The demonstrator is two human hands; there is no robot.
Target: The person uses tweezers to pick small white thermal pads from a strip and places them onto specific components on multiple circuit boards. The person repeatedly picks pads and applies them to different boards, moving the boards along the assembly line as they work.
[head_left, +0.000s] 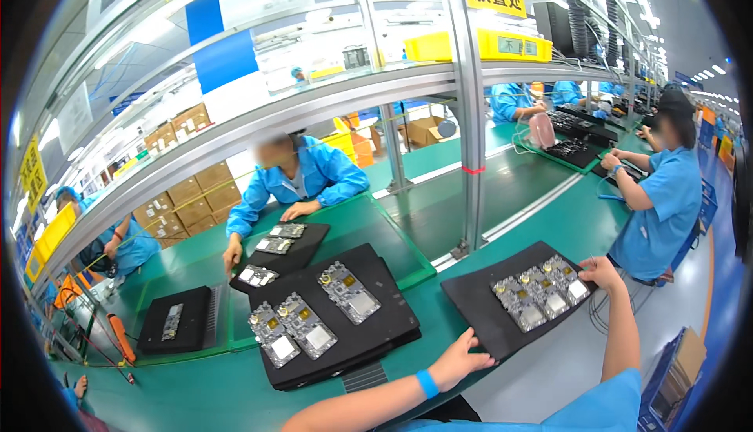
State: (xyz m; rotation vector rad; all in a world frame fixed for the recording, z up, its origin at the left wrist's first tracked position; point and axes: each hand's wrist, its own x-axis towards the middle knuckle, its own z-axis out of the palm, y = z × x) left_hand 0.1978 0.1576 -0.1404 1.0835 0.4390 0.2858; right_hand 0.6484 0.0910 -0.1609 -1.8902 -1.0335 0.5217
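Note:
A black foam pad is held between my hands at the right of the green bench, tilted slightly. Side by side on its right part lie several silver-grey circuit boards with pale square blocks. My left hand, with a blue band at its wrist, grips the pad's near left corner. At the right edge, beside the rightmost board, my right hand has its fingers closed on the pad. To the left, a stack of black foam pads bears more circuit boards, set apart from one another.
Across the bench, a co-worker in blue touches another black pad with boards. A metal post rises near my pad. Far left are a black pad and an orange-handled tool. Another person works at right.

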